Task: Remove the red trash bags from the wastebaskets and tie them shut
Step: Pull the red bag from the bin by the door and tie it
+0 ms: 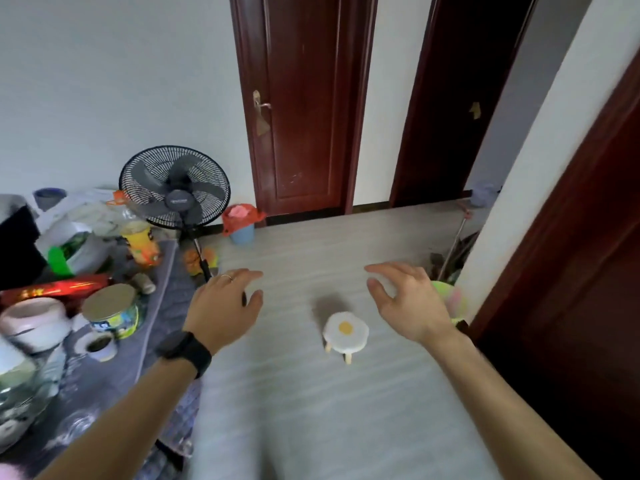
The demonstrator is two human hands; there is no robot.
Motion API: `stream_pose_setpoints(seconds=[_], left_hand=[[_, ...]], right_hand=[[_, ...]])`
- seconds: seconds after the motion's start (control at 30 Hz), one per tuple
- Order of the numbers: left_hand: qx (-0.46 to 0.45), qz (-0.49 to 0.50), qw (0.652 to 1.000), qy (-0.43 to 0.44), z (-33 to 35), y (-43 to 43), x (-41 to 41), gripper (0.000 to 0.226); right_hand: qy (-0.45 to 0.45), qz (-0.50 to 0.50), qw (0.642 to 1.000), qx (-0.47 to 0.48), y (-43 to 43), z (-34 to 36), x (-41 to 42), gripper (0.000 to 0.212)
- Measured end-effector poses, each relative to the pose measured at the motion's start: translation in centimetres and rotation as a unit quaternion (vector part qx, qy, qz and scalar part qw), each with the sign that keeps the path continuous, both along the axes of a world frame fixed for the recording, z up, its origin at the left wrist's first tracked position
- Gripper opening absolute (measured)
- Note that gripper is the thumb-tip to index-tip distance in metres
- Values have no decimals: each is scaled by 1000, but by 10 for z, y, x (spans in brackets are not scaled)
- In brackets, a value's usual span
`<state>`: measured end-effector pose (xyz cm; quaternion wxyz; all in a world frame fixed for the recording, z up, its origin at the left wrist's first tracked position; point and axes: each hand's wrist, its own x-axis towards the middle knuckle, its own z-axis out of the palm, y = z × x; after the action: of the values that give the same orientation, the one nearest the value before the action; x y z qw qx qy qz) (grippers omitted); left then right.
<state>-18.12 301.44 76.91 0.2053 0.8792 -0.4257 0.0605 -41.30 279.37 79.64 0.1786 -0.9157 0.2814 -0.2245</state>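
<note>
Both hands hover palm-down over the grey floor [311,410] with fingers spread and loosely bent, gripping nothing: the left hand [225,306] wears a ring and a dark wristband [185,351], the right hand [408,303] is bare. Between them stands a small egg-patterned stool [345,332]. Far ahead, by the fan [175,187], a red trash bag [240,216] lines a blue wastebasket [242,233] near the dark red door [304,105].

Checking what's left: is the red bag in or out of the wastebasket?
In: the red bag drapes over the rim of the blue wastebasket.
</note>
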Motion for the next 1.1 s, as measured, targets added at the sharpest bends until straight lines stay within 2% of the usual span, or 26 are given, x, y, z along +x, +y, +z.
stream_pose_setpoints(seconds=[0.1,0.27,0.4,0.67,0.9,1.1], left_hand=[[14,3,1000,19,-22,-35,65,43],[57,-11,998,35,-34,-105,182,43],[60,-16,997,46,-36,-168,263,42],[68,-16,995,73,-60,-328,430,43],[70,51,991,101,-58,-457,586,42],[73,97,984,133,-68,-542,718,42]], right_hand=[[17,10,1000,6,-40,-13,66,40],[42,0,999,20,-112,-31,185,48],[44,-19,998,35,-162,-39,263,36],[65,-17,996,63,-300,-73,447,35],[116,18,991,71,-437,-61,617,38],[116,55,989,72,-534,-50,762,39]])
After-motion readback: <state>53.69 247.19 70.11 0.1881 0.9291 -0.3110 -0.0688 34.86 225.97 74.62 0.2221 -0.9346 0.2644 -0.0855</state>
